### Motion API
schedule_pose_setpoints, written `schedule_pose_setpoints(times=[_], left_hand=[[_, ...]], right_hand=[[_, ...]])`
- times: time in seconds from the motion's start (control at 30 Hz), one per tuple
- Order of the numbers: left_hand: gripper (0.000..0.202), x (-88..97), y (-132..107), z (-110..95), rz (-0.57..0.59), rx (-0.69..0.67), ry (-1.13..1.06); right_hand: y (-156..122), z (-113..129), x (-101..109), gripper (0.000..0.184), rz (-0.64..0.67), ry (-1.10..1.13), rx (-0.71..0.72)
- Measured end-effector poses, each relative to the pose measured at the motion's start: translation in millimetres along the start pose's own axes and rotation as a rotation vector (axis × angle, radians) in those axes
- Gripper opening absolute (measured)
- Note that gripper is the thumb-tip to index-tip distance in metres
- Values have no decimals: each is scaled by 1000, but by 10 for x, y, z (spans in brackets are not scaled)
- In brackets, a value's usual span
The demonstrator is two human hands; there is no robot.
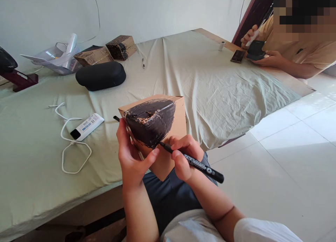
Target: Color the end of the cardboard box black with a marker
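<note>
A brown cardboard box (178,118) is tilted over my lap at the table's near edge. Black ink scribbles cover one corner of it across adjoining faces, and the corner's edge looks rough. My left hand (133,151) is closed around the box's left side, thumb on the front. A small black marker cap (116,119) sticks out by that hand's fingers; how it is held is hidden. In my right hand (185,154) is a black marker (199,164), pinched between thumb and fingers, its tip at the lower edge of the inked patch.
A white power bank (88,126) with a looped white cable lies left on the cloth-covered table (183,63). Behind are a black case (101,76), two scribbled boxes (122,48), a pen (143,63) and a clear plastic basket (57,58). Another person (294,49) holds a dark object at right.
</note>
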State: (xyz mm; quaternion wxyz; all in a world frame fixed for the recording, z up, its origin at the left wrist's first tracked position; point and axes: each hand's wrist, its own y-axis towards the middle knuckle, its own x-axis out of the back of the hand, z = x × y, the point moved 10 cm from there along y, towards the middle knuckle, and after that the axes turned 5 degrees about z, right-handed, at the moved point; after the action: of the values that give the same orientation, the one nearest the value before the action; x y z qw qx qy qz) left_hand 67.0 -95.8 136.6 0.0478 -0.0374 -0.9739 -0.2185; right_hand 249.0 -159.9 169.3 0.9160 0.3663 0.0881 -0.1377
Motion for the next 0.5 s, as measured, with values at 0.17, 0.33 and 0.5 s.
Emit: schedule_pose_setpoints(times=[0.17, 0.33, 0.5], left_hand=[[124, -93, -11, -45, 16, -24, 50], [125, -75, -17, -21, -10, -12, 87], [113, 20, 29, 176, -52, 68, -71]], right_hand=[[1, 127, -111, 12, 23, -37, 100], [48, 102, -112, 6, 63, -23, 77], [147, 139, 286, 16, -74, -289, 246]])
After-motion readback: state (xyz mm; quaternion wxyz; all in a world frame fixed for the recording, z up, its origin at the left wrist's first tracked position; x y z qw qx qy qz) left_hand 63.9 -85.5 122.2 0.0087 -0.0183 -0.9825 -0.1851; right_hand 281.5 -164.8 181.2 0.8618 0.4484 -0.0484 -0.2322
